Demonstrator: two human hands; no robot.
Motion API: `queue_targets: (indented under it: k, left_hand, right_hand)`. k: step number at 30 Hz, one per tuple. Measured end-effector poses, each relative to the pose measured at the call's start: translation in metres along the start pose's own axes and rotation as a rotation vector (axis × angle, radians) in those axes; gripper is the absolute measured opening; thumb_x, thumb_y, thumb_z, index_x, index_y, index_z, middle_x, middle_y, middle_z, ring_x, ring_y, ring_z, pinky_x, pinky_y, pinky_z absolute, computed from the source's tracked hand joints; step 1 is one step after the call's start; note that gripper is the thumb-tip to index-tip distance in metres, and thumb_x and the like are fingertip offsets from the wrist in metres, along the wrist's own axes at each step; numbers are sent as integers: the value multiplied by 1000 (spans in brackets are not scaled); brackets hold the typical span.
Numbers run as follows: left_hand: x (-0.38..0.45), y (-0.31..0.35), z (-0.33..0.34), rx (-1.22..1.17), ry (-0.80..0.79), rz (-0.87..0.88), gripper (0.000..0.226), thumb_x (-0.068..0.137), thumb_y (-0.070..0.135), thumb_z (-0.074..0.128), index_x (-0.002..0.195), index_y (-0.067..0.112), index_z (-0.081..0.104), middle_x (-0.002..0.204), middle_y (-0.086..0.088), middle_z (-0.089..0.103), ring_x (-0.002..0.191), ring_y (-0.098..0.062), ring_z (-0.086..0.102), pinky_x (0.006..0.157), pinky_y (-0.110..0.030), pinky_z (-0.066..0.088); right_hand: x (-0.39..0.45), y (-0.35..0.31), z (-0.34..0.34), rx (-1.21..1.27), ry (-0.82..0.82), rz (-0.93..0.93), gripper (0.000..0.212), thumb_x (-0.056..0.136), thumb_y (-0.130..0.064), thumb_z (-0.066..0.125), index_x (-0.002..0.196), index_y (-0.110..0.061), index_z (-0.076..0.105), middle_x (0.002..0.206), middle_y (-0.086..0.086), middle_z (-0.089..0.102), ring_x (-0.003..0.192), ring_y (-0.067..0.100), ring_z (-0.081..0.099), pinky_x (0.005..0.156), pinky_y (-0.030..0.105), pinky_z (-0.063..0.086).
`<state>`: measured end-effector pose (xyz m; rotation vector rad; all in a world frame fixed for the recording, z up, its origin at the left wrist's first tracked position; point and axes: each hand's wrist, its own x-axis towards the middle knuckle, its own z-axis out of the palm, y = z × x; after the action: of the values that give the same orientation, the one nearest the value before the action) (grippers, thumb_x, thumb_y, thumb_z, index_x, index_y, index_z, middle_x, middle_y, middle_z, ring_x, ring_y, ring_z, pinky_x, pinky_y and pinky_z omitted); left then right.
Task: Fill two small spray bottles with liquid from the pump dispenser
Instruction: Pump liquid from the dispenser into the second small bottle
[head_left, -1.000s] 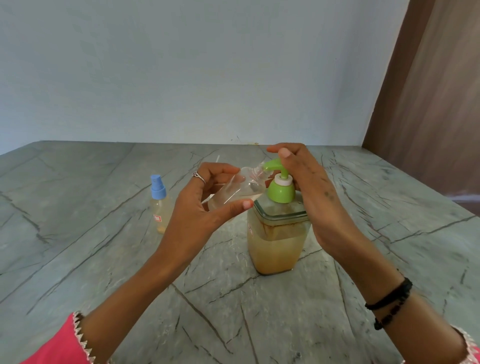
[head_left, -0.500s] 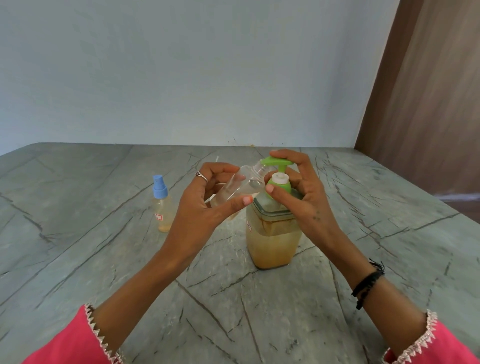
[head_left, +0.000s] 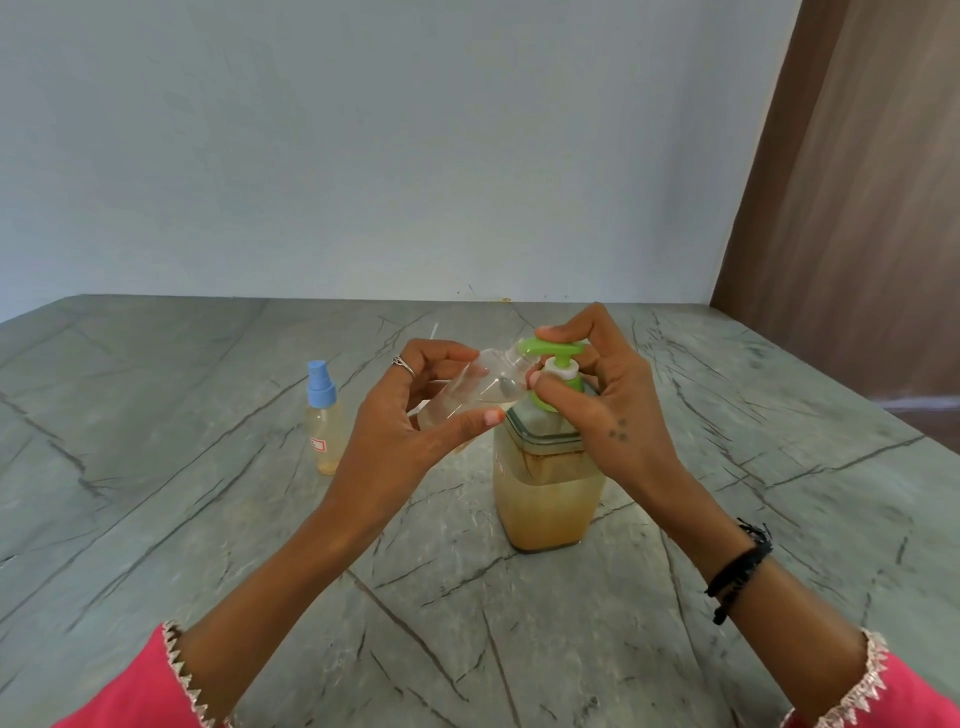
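The left hand (head_left: 415, 431) grips a clear, uncapped spray bottle (head_left: 470, 392), thumb below and fingers curled over the top, and tilts it so its neck meets the spout of the green pump head (head_left: 553, 349). The right hand (head_left: 605, 410) is curled around that pump, forefinger lying on top of the head and thumb hooked beneath the collar. The pump dispenser (head_left: 545, 488), a squarish clear jar of cloudy amber liquid, stands on the grey veined surface (head_left: 208, 519) directly below both hands.

To do this step well, the bottle's mouth should stay seated right under the spout tip, so each stroke goes inside rather than down the outside. Short, slow presses probably suit such a narrow neck, and the thumb under the collar helps steady the jar against tipping. Bringing the bottle more upright as it fills would keep liquid from running back out.

A second bottle with a blue cap (head_left: 323, 415) stands well to the left, apart from the hands, and holds pale yellowish liquid, so I judge that one already filled.

The exact meeting of spout and neck is masked by the right thumb, so I cannot tell whether the tip sits inside the mouth. The liquid level in the held bottle is hard to read through fingers and glare, and its removed sprayer top is nowhere clearly visible; a thin white line on the surface behind the hands is too faint to identify
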<state>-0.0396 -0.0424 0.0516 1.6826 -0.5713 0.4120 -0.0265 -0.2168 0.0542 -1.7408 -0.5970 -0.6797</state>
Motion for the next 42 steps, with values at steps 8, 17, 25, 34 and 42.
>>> queue_targets:
  k: [8,17,25,34,42]
  left_hand:
    - [0,2,2,-16,9,-4,39,63,29,69,99,29,54,90,32,63,93,9,59,67,-3,45]
    - [-1,2,3,-20,13,-12,39,64,30,69,100,31,54,92,32,63,95,8,59,68,-4,46]
    - [-1,2,3,-33,19,-17,40,63,31,69,100,31,54,98,18,65,96,6,60,68,-6,47]
    - [0,3,1,-27,16,-16,40,62,32,70,99,32,55,94,23,64,94,5,60,68,-7,48]
    - [0,3,1,-7,2,-17,39,61,35,69,97,35,54,91,31,61,93,8,58,70,-5,46]
  right_hand:
    - [-6,3,0,-34,-16,-65,33,83,-10,61,107,-29,50,86,-19,67,84,-3,64,73,7,46]
    - [-8,6,-5,-61,-71,-94,39,83,-12,65,119,-10,52,102,-40,56,95,-11,59,80,8,46]
    - [-10,6,-4,39,-41,-42,59,81,-11,69,124,-36,39,104,-10,69,99,9,67,83,19,51]
    - [-7,10,0,120,43,-30,42,73,-7,69,101,-33,52,78,-6,71,77,9,67,74,22,52]
    - [-6,5,2,120,53,-10,35,72,-5,68,92,-30,52,77,-11,71,75,6,69,69,16,52]
